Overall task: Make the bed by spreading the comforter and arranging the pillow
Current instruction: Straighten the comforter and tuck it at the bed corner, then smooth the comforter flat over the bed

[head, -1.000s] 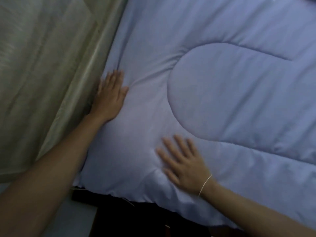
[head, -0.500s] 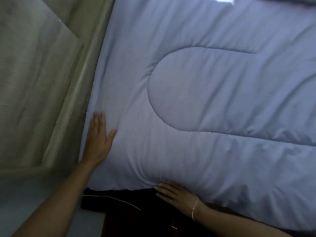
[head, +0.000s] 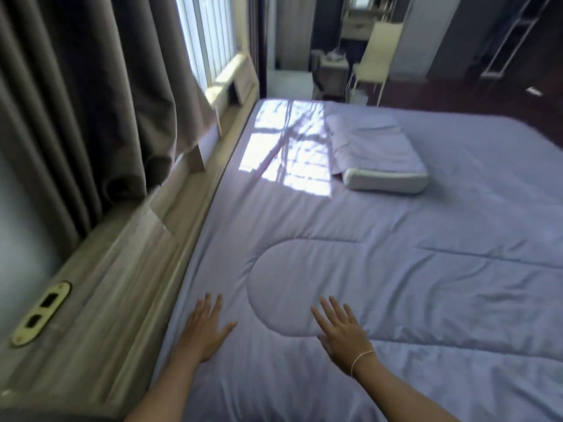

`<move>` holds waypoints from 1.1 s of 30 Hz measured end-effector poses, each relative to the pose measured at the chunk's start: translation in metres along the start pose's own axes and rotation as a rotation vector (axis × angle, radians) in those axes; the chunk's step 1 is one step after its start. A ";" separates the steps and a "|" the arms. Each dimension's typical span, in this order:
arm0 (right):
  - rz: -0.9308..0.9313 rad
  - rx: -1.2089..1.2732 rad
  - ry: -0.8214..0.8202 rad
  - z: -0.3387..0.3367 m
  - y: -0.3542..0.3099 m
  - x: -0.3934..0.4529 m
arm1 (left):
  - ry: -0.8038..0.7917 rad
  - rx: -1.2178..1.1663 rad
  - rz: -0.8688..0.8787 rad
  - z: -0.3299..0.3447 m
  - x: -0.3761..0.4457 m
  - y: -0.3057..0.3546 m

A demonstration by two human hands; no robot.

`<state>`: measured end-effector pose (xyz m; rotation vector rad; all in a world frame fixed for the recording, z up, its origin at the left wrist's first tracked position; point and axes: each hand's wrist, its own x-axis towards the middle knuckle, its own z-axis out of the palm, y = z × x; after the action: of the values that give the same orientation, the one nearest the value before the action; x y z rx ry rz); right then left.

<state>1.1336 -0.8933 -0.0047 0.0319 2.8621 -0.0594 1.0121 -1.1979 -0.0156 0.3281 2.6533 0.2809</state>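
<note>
Both hands have come up from the near edge: left hand [head: 202, 330] and right hand [head: 341, 332] lie flat, fingers straight, on the spread comforter [head: 396, 300]. Far off, the pillow [head: 377, 156] seems still askew.

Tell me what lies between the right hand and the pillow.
In the head view, only the spread lilac comforter lies between the right hand and the pillow: its stitched quilting and a few wrinkles, nothing resting on it.
</note>
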 end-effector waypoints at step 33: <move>0.736 0.278 0.022 -0.015 0.427 -0.246 | 0.116 0.134 0.538 0.059 0.016 0.518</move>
<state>1.3775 -0.4702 0.0618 1.1201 2.6511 -0.3007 1.1200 -0.6925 0.0550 1.1019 2.6543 0.2931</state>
